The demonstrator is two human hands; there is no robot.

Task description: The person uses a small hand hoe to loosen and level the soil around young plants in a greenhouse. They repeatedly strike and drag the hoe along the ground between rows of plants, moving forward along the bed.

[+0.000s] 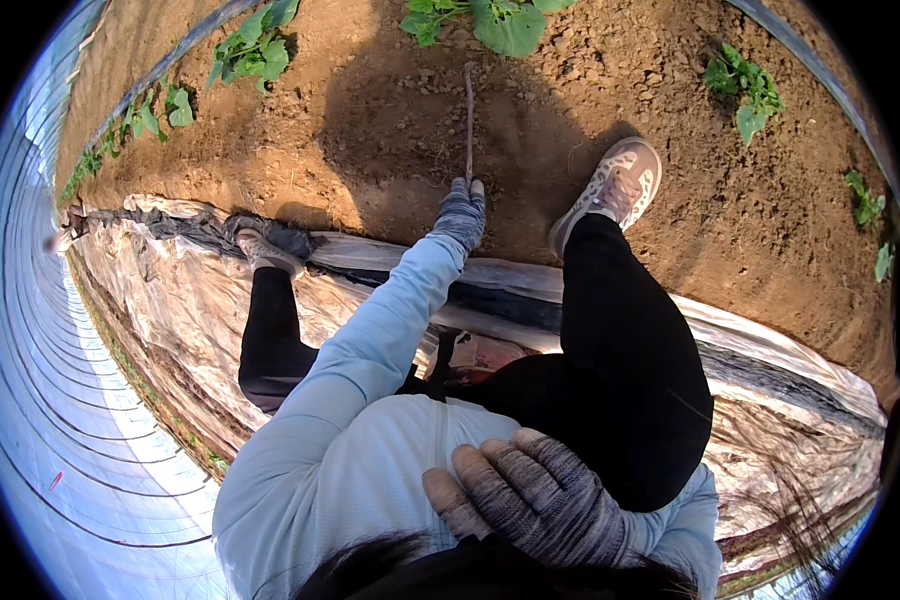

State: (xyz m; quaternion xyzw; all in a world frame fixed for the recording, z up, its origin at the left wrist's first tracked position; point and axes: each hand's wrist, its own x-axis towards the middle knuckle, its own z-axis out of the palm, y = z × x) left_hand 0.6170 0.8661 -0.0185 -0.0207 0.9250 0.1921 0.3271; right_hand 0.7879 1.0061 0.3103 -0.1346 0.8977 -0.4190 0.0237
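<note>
My left hand (460, 214), in a grey knit glove, reaches out over the brown soil (390, 130). Its fingers are closed round the near end of a thin straight stick (470, 120), which points away from me; whether the far tip touches the ground I cannot tell. My right hand (545, 500), gloved alike, lies against the front of my light blue top (370, 450) with its fingers stretched and apart, holding nothing. Just past the stick's far end grows a broad-leaved green plant (508, 25).
More young plants (745, 90) grow at the right and a leafy row (255, 48) at the left. Thin hoses (820, 55) run along the bed. My shoes (625, 185) stand either side of the stick. Crumpled plastic film (770, 400) lies beneath me; a hooped plastic wall (70, 430) rises left.
</note>
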